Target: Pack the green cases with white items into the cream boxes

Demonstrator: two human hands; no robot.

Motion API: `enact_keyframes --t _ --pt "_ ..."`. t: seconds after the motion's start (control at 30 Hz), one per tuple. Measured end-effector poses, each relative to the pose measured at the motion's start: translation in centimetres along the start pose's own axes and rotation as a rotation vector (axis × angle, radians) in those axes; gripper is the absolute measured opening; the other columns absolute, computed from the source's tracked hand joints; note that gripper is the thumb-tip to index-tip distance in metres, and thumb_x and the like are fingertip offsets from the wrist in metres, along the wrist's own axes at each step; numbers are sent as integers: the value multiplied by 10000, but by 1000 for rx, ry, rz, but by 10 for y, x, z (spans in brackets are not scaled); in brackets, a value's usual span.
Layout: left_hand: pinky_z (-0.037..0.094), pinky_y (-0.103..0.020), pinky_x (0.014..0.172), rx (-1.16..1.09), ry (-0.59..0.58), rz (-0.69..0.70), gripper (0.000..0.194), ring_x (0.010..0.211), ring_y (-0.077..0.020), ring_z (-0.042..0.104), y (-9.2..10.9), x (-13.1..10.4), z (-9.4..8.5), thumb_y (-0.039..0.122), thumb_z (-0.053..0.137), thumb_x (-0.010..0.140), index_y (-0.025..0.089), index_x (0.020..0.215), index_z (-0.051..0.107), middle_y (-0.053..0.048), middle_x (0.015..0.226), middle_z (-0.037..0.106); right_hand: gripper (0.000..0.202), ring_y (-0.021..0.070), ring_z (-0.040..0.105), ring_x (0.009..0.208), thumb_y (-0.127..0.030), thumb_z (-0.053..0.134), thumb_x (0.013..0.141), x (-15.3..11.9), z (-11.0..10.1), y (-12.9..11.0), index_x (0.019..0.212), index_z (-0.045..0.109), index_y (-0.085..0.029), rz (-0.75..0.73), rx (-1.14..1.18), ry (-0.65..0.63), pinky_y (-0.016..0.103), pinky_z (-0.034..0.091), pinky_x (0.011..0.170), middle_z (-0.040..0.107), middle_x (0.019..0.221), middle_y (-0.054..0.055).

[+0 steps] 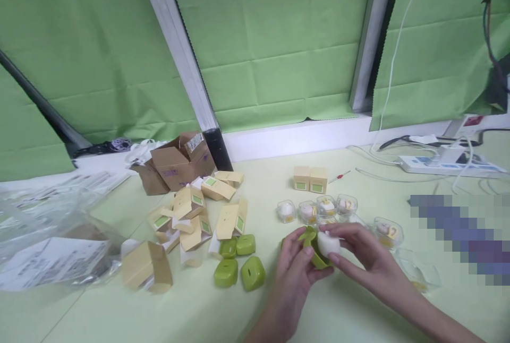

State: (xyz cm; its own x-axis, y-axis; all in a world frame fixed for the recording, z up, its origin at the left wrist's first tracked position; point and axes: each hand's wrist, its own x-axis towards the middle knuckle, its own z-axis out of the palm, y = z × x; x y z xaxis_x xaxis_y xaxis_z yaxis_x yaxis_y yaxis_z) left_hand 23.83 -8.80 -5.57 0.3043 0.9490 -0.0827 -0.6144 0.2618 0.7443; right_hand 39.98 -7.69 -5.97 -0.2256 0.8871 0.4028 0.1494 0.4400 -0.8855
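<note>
My left hand [292, 268] is wrapped round a glossy green case [319, 259], its hollow side turned to the right. Between the thumb and fingers of my right hand [360, 250] is a small white rounded object [329, 244], held against the case's opening. Left of my hands sit several green cases like it, one of them a green case [253, 273] with a slot on top. Beyond my fingers stand several clear boxes with pale rounded pieces inside, such as the clear box [286, 211]. My right forearm partly covers others.
Opened cream cartons [231, 220] lie heaped at the left, before a brown cardboard box [183, 160]. Two closed small cartons [309, 178] stand farther back, beside a thin red-handled tool [340, 177]. Plastic bags [59, 253] fill the far left; a power strip [422, 164] with cables lies back right.
</note>
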Motion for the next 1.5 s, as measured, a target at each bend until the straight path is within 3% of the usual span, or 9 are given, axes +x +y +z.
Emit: enact_keyframes --t 0.13,0.27,0.37,0.43,0.63,0.83,1.07,1.27,1.5 --pt "417 -370 878 -134 -65 -84 333 975 -206 571 -7 0 -1 150 637 697 199 1007 528 -58 1065 586 233 219 496 1170 -170 557 831 -2 -1 -6 1007 587 -320 -135 -206 -105 351 455 946 551 1177 33" --pt "419 -331 822 -219 -87 -104 137 876 -156 585 -12 0 0 313 572 816 226 873 483 -29 1021 582 334 212 538 1118 -250 621 814 -5 3 -8 1125 535 -336 -20 -192 -150 330 493 905 579 1159 23" --pt "443 -302 672 -140 -106 -162 185 716 -124 560 -15 0 -1 408 494 867 228 905 473 -33 984 561 348 219 576 1063 -284 641 805 -6 5 -7 1136 538 -320 45 -164 -140 358 497 902 620 1112 26" --pt "426 -266 593 -134 -86 -169 217 675 -117 531 -17 1 -1 417 526 846 218 917 480 -30 953 546 330 224 569 1078 -279 638 810 -7 5 -5 1126 556 -328 -11 -170 -133 377 474 931 625 1122 24" --pt "425 -301 764 -266 -74 -129 170 915 -181 540 -18 5 3 333 580 801 187 873 529 -47 1055 557 424 214 578 1068 -215 623 817 -7 5 -5 1203 519 -358 -161 -254 -126 345 496 893 636 1133 20" --pt "412 -328 782 -231 -86 -166 138 854 -180 546 -19 2 1 294 559 767 196 863 542 -18 892 574 433 236 574 1077 -147 607 787 -7 10 -11 1179 534 -319 -283 -312 -121 365 481 906 665 1074 36" --pt "380 -257 661 -200 45 -206 244 755 -139 533 -24 -1 -5 141 571 657 217 862 464 11 800 556 422 229 613 879 -22 537 617 -9 16 -14 967 571 -255 -235 -347 -155 324 518 731 654 910 48" --pt "374 -286 690 -165 45 -207 333 805 -186 572 -20 -1 -3 154 562 624 232 912 415 18 756 576 426 227 603 881 -23 503 619 -9 15 -18 963 561 -268 -198 -408 -222 322 513 716 641 939 48" --pt "358 -247 632 -122 52 -224 363 747 -151 573 -21 -2 -6 159 567 660 230 977 405 19 767 599 343 207 583 774 -11 525 608 -9 16 -24 849 593 -246 -138 -477 -203 309 507 633 601 812 31"
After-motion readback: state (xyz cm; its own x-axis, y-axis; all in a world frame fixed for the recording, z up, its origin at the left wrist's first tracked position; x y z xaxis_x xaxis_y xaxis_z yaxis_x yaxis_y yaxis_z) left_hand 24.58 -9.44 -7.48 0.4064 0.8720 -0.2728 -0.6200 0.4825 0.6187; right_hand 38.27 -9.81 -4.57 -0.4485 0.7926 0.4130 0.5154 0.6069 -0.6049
